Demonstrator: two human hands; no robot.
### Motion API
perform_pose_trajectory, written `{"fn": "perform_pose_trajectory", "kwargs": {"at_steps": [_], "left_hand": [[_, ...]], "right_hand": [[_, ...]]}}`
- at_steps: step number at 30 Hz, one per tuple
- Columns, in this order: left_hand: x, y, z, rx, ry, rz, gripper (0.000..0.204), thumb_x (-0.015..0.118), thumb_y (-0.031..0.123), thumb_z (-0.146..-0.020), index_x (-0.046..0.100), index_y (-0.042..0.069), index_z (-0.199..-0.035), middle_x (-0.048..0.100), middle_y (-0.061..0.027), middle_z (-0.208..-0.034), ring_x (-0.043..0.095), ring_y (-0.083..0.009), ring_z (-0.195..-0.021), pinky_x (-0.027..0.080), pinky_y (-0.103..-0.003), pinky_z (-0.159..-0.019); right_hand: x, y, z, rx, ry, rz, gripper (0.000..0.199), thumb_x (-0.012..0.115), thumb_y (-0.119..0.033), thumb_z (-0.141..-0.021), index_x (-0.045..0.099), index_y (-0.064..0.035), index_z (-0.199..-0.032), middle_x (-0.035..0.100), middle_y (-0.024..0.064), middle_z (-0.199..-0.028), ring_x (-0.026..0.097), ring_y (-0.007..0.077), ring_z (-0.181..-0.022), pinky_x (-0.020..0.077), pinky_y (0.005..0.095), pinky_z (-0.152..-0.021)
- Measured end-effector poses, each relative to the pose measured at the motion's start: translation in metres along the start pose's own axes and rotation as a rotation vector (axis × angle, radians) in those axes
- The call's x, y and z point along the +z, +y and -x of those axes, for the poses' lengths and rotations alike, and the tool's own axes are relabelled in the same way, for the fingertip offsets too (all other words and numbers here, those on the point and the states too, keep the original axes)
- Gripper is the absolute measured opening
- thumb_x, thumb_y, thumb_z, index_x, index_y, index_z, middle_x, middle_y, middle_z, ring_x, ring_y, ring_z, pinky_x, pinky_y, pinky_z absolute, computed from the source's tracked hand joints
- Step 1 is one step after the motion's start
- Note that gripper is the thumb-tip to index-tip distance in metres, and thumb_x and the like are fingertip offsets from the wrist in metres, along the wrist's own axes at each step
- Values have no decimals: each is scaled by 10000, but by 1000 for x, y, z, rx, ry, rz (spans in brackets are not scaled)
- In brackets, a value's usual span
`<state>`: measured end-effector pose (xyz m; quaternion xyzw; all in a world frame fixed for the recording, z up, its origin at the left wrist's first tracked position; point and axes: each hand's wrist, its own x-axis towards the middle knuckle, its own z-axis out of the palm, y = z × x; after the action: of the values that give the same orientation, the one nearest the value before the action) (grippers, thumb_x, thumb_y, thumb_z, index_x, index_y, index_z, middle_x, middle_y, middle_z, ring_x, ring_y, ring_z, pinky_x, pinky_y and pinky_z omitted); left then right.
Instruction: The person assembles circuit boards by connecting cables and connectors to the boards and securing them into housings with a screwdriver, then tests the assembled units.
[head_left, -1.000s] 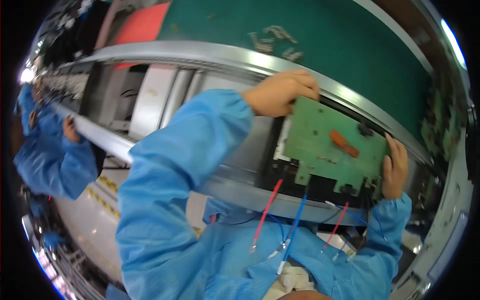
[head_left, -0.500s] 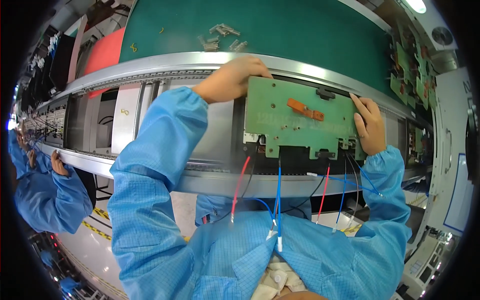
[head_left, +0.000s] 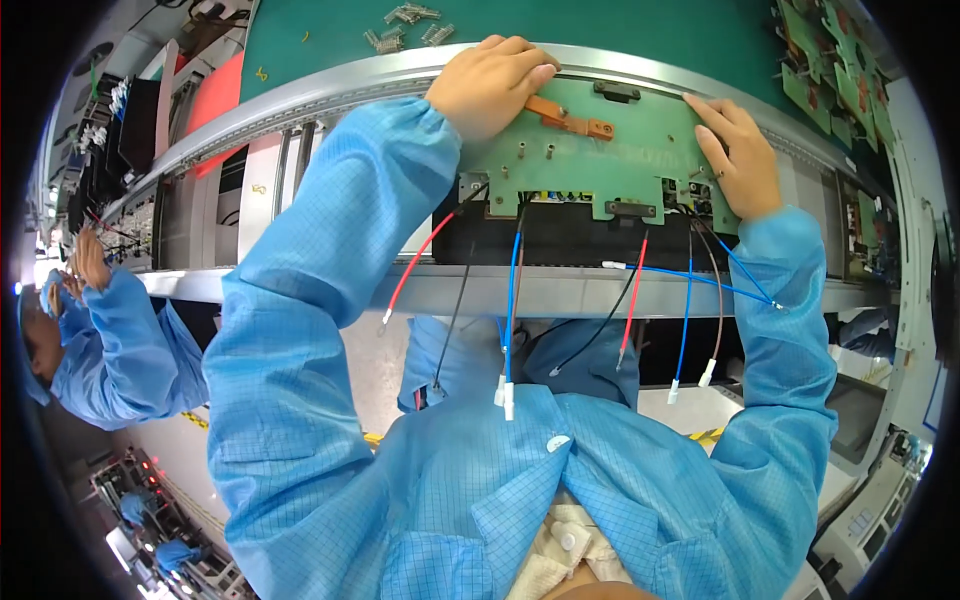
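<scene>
A flat green circuit-board-like plate [head_left: 625, 155] lies on a black tray [head_left: 570, 238] set across the conveyor. It carries an orange latch [head_left: 572, 120] and two black handles. My left hand [head_left: 492, 88] is closed over the plate's far left corner, fingers bent toward the far edge, covering that corner. Against the right edge rests my right hand [head_left: 740, 158], its fingers along the rim and thumb apart, gripping the plate's side. Red wire [head_left: 412, 262], blue wire [head_left: 512, 310] and other dark wires hang from beneath the near edge, with white or metal ends. Small components show under that edge.
Silver conveyor rails [head_left: 640, 283] run left to right. Beyond lies a green mat [head_left: 590, 22] with coiled metal springs [head_left: 410, 14]. Several green boards [head_left: 840, 75] stand at far right. At left a co-worker's hand [head_left: 90, 262] works by the line; a red sheet [head_left: 218, 100] lies behind.
My left hand has moved from the plate's left edge onto its far left corner. The plate sits slightly farther away, and the left red wire has swung outward. The view has also shifted.
</scene>
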<state>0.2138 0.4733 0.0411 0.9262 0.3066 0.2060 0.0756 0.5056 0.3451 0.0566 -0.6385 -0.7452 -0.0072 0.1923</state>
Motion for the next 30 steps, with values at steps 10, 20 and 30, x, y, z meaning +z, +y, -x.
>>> {"fn": "perform_pose_trajectory", "kwargs": {"at_steps": [10, 20, 30], "left_hand": [[-3, 6, -9, -83, -84, -134, 430, 335, 311, -1006, 323, 236, -1430, 289, -126, -1497, 206, -323, -1404, 215, -474, -1132], [-6, -2, -12, -114, -228, -19, 454, 267, 381, -1009, 328, 244, -1438, 246, -123, -1518, 161, -326, -1417, 157, -504, -1135], [-3, -15, -29, -110, -99, -44, 519, 379, 429, -969, 320, 228, -1444, 209, -141, -1527, 99, -333, -1429, 132, -530, -1134]], "right_hand": [[-15, -6, -4, 100, 7, -67, 370, 503, -230, -882, 599, -153, -1232, 597, 69, -1131, 563, 282, -1034, 439, 350, -872], [-15, 8, -8, 174, -179, -412, 420, 448, -296, -948, 490, -171, -1347, 544, 79, -1285, 510, 264, -1170, 401, 358, -974], [8, 37, -68, -130, -446, -283, 502, 315, -339, -1010, 280, -129, -1464, 242, 80, -1528, 84, 305, -1435, 100, 412, -1158]]}}
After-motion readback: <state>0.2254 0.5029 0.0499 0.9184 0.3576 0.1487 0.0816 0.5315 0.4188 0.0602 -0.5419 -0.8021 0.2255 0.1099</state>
